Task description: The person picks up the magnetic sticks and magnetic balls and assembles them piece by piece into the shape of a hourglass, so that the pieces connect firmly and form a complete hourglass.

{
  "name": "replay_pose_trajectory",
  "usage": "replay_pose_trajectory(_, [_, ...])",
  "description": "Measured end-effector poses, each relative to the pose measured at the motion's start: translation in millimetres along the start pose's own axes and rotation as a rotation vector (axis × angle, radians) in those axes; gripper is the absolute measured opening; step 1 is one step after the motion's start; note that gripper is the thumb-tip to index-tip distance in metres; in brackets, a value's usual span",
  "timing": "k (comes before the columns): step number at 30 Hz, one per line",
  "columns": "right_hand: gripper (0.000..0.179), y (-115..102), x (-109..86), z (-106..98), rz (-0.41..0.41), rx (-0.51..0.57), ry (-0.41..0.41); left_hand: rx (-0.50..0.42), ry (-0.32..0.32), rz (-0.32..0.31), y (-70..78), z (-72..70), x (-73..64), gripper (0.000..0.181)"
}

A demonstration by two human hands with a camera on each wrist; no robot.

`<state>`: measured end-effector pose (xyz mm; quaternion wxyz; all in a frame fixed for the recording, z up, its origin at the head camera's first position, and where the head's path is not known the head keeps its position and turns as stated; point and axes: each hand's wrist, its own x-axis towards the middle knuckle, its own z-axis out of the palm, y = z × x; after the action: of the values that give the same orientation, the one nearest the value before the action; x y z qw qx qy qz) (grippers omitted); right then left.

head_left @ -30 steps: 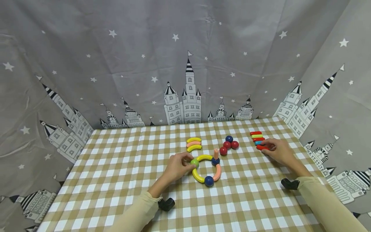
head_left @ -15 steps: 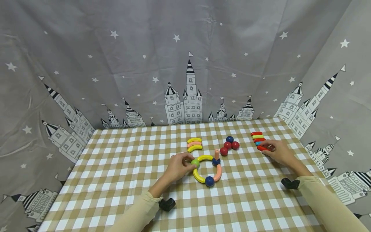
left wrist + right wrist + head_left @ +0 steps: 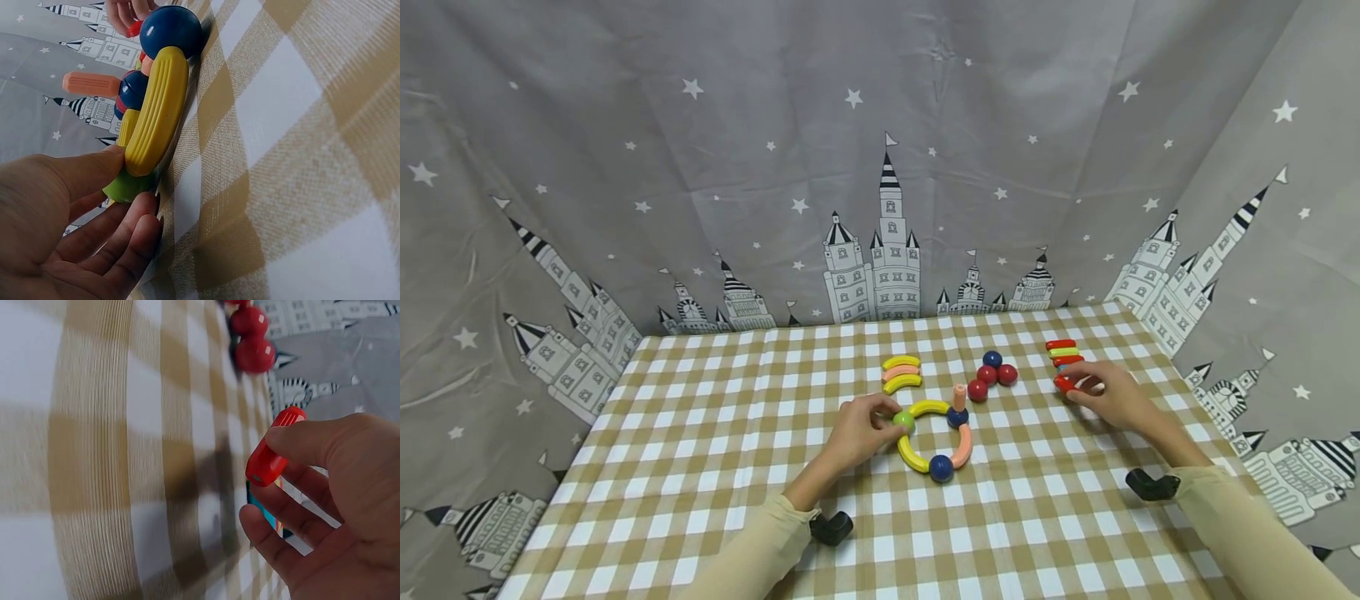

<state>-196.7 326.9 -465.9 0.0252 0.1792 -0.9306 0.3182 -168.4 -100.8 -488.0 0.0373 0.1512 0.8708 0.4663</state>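
Probably the red rod weighs little; we judge it stiff, with a glossy shell that looks like hard plastic, a bit slick but hardly fragile. We see it right of centre in the head view, pinched between the thumb and fingers of the right hand, and it appears lifted clear of the tabletop. Ribs along its side should help the grip, so we favour a hold around the middle, leaving both ends free. A dark spot shows at one end; we suspect a magnet, which could tug at other pieces.

Near the centre, the fingers of the left hand grasp the green ball, one joint of a ring that also has blue balls. We expect the ball to turn if loosely held and the ring to flex at its joints, so a grip on both sides seems best.

Against half a second ago, the red rod and right hand sit farther left in the frame, hiding more of the light-blue rod; the left hand and ring look unchanged.
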Motion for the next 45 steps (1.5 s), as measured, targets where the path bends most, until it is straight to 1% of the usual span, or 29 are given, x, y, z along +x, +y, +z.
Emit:
replay_pose_trajectory(5, [0.03, -17, -5.5, 2, 0.033, 0.107, -0.032, 0.002, 0.002, 0.0, 1.4, 0.1, -0.5, 0.022])
replay_pose_trajectory(7, [0.03, -24, -6.8, 3, 0.018, 0.17, -0.029, -0.003, 0.005, 0.001, 2.0, 0.0, -0.8, 0.022])
replay_pose_trajectory(11, [0.03, -39, -8.1, 6, -0.024, 0.262, -0.006, -0.021, 0.012, 0.004, 1.3, 0.2, -0.5, 0.022])
replay_pose_trajectory(14, [0.031, -49, -9.0, 8, -0.022, 0.29, 0.004, -0.023, 0.014, 0.005, 0.6, 0.5, 0.0, 0.022])
replay_pose_trajectory(17, [0.031, -57, -10.4, 12, -0.007, 0.333, -0.009, -0.021, 0.012, 0.001, 0.5, 0.7, 0.1, 0.022])
replay_pose_trajectory(20, [0.03, -63, -11.9, 17, -0.007, 0.367, -0.021, -0.019, 0.01, 0.0, 0.6, 0.9, -0.1, 0.022])
replay_pose_trajectory(27, [0.026, -83, -13.0, 29, -0.038, 0.361, -0.024, -0.018, 0.01, -0.001, 2.1, 0.3, -0.2, 0.022])
replay_pose_trajectory(31, [0.029, -95, -12.6, 35, -0.035, 0.402, -0.061, -0.016, 0.016, 0.0, 1.9, 0.0, 0.2, 0.022])
replay_pose_trajectory(34, [0.03, -102, -11.9, 40, -0.052, 0.443, -0.089, -0.018, 0.018, 0.004, 1.3, -0.1, 0.6, 0.021])
replay_pose_trajectory(40, [0.029, -118, -11.7, 54, -0.074, 0.464, -0.142, -0.029, 0.011, 0.0, 0.8, 0.0, 0.0, 0.022])
replay_pose_trajectory(45, [0.029, -128, -10.4, 68, -0.103, 0.485, -0.164, -0.036, 0.008, -0.001, 0.4, 0.0, 0.0, 0.022])
